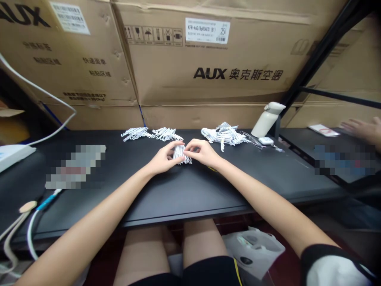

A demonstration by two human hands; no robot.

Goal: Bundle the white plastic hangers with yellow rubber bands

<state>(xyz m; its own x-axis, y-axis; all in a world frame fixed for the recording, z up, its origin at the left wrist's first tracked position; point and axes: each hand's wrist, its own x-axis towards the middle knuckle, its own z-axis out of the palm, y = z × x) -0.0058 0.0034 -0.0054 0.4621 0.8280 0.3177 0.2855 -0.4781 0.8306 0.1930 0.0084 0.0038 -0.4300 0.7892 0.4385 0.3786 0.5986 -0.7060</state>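
A small bundle of thin white strips with hooked ends (179,152) is held just above the black table, between my two hands. My left hand (162,159) is closed round its left side, thumb in front and fingers behind. From the right, my right hand (205,153) pinches the strips with thumb and fingertips. Behind my hands lie two fanned piles of similar white strips, a left one (136,134) and one beside it (166,134). A larger, looser pile (223,134) is to the right. Part of a thin yellow loop (212,169) shows beneath my right hand.
Large cardboard boxes (166,87) wall off the table's back. A cream bottle (266,120) and a small white case (266,141) stand back right. A blurred flat object (76,167) and white cable (31,226) lie left. Another person's hand (361,129) is far right.
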